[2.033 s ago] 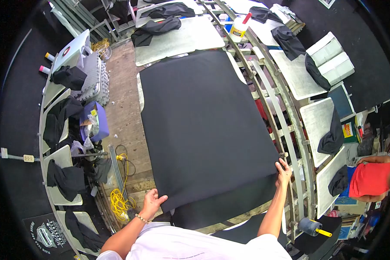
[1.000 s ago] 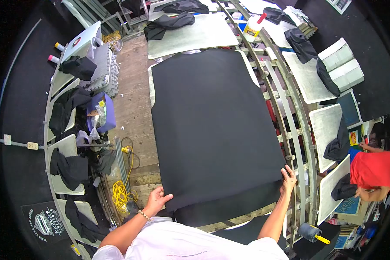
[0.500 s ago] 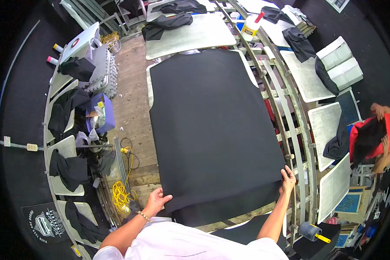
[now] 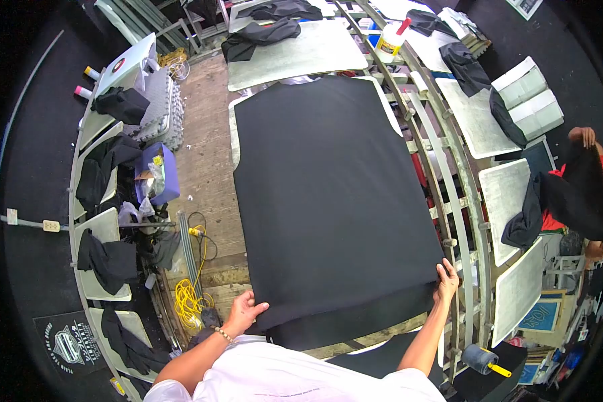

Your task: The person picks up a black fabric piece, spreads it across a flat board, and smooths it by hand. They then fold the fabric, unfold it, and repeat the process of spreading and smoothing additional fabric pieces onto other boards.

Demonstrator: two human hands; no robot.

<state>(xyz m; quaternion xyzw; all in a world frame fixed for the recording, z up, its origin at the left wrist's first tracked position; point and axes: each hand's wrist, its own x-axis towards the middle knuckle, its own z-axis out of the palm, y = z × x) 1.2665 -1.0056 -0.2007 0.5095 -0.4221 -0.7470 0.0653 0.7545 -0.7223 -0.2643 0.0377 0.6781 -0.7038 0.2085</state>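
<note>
A large piece of black fabric (image 4: 335, 201) lies spread and smooth over a pale board (image 4: 234, 137), whose edges show at its upper corners. My left hand (image 4: 245, 312) pinches the fabric's lower left corner, thumb pointing inward. At the lower right corner, my right hand (image 4: 445, 280) grips the same fabric with its fingers at the edge. Below the near hem, a second black layer hangs over the end of the board.
Beyond it is another pale board (image 4: 301, 57) with crumpled black cloth. A white bottle (image 4: 390, 41) stands by the curved metal rails (image 4: 459, 221). Left are a purple bin (image 4: 167, 175) and yellow cord (image 4: 189, 301). At right, a co-worker (image 4: 581, 137) holds black cloth.
Both my hands keep their hold in nearly the same places. At the right, the co-worker's black cloth has been lifted and spread out more.
</note>
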